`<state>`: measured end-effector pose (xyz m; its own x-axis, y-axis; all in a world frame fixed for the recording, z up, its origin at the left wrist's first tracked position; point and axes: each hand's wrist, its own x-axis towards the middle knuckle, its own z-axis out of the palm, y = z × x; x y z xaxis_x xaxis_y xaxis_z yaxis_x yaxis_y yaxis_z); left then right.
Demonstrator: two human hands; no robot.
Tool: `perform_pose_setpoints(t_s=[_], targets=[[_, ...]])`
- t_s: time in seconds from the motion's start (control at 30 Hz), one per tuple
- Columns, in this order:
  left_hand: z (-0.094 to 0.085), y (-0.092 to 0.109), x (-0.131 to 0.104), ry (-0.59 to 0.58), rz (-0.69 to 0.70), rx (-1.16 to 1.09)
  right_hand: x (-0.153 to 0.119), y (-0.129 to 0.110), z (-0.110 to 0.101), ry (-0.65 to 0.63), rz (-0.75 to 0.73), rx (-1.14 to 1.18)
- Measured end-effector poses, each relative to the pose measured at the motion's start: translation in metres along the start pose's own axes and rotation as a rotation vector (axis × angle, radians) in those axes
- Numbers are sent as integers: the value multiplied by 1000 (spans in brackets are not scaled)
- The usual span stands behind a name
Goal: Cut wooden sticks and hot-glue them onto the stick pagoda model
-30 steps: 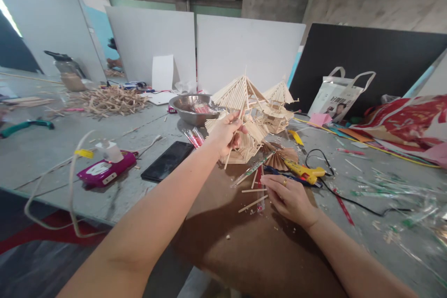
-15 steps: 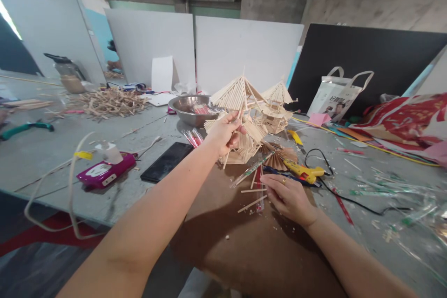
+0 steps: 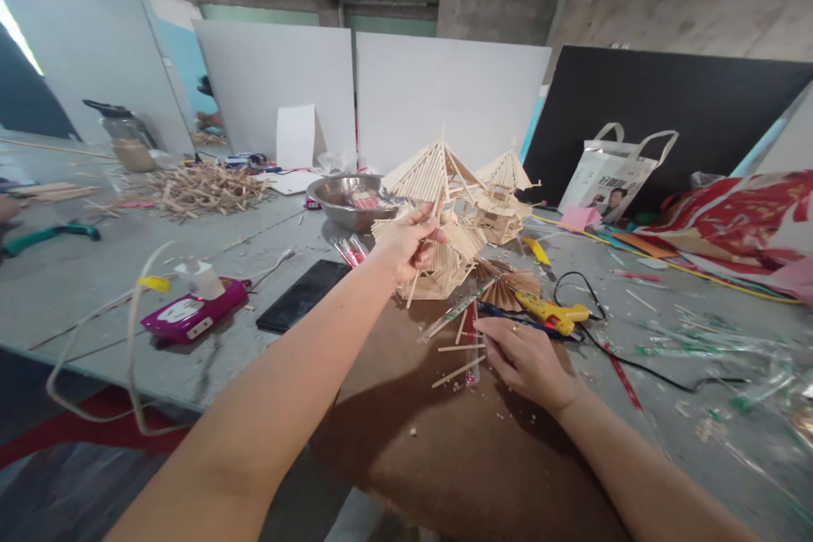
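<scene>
A model pavilion of thin wooden sticks (image 3: 428, 174), with a pointed roof, stands at the middle of the table. My left hand (image 3: 410, 244) reaches out to it, fingers closed on its front below the upper roof; the exact part gripped is partly hidden. On the brown board (image 3: 406, 398), my right hand (image 3: 524, 356) rests with its fingers bent together and pointing left. Its fingertips are at several loose wooden sticks (image 3: 458, 371) and a clear-and-red wrapper (image 3: 472, 373). Whatever lies under those fingers is hidden. Beyond that hand is a yellow glue gun (image 3: 552, 311).
A metal bowl (image 3: 340, 207) sits behind my left hand, with a dark tablet (image 3: 301, 296) and a purple power strip (image 3: 196, 313) to the left. A stick pile (image 3: 207, 186) lies farther back. Plastic wrappers (image 3: 730, 356) and a black cord (image 3: 660, 373) spread across the right.
</scene>
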<state>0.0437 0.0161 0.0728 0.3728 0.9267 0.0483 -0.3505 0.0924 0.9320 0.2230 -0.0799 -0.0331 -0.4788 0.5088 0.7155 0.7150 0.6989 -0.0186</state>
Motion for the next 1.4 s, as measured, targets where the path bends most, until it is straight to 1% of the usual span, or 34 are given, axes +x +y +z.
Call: perform_pose_setpoints(t_s=[0.37, 0.6, 0.73, 0.87, 0.93, 1.0, 1.07, 1.13, 1.2, 1.23, 1.3, 1.4], targets=[[1, 1, -1, 24, -4, -16, -1, 0, 0, -13, 13, 9], [0, -1, 0, 5, 10, -8, 1, 0, 0, -13, 14, 4], [-4, -6, 0, -33, 31, -19, -1, 1, 0, -12, 20, 12], [-6, -19, -10, -75, 75, 26, -2, 2, 1, -21, 41, 36], [-3, -30, -18, -121, 91, 95, -2, 1, 2, -12, 105, 94], [1, -42, -27, -183, 76, 203, -1, 1, 2, 19, 250, 217], [5, -54, -33, -272, 32, 336, 1, 2, 2, 96, 436, 419], [9, -65, -36, -369, 20, 459, 4, 3, 0, 208, 584, 653], [11, -73, -37, -439, 41, 551, 6, 6, -2, 306, 665, 838], [11, -76, -37, -459, 52, 593, 7, 7, -3, 331, 693, 893], [11, -80, -37, -474, 78, 678, 9, 10, -4, 339, 745, 939], [8, -84, -37, -476, 125, 789, 10, 11, -3, 304, 805, 930]])
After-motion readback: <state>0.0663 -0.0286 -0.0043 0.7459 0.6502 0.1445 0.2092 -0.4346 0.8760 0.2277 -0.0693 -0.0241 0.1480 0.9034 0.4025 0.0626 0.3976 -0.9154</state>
